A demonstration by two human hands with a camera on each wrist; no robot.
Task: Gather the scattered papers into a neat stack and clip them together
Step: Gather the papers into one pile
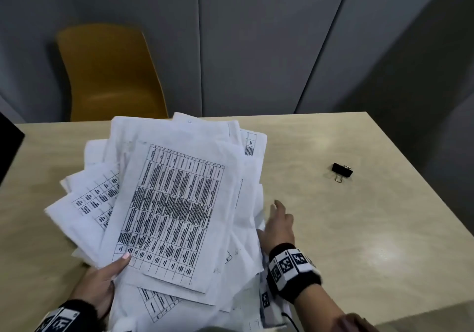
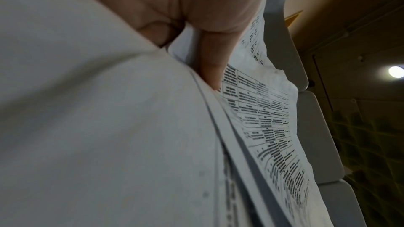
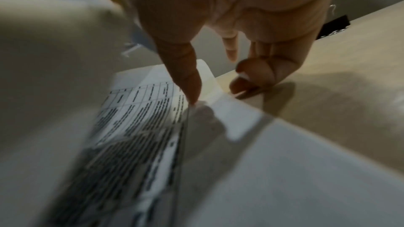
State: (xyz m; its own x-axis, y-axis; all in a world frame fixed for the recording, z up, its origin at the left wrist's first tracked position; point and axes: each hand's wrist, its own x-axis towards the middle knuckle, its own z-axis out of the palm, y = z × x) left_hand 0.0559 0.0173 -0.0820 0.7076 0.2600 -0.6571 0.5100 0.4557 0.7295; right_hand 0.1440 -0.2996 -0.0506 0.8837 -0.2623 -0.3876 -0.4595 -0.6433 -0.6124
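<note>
A loose, fanned pile of printed papers [image 1: 174,203] is lifted at an angle over the beige table [image 1: 372,242]. My left hand [image 1: 112,272] grips the pile at its near left corner, thumb on the top sheet and fingers hidden beneath. In the left wrist view the thumb [image 2: 210,61] presses between the papers [image 2: 262,118]. My right hand [image 1: 279,218] sits at the pile's right edge. Its thumb [image 3: 190,84] touches a sheet's edge while the fingers [image 3: 253,73] curl loosely onto the table. A black binder clip [image 1: 342,170] lies alone to the right, also seen as the binder clip [image 3: 334,25] past my right hand.
A yellow chair [image 1: 110,75] stands behind the table's far edge, against grey wall panels. A dark object [image 1: 7,147] cuts in at the left border. The table's right edge [image 1: 423,172] runs diagonally toward me. Bare tabletop lies between the papers and the clip.
</note>
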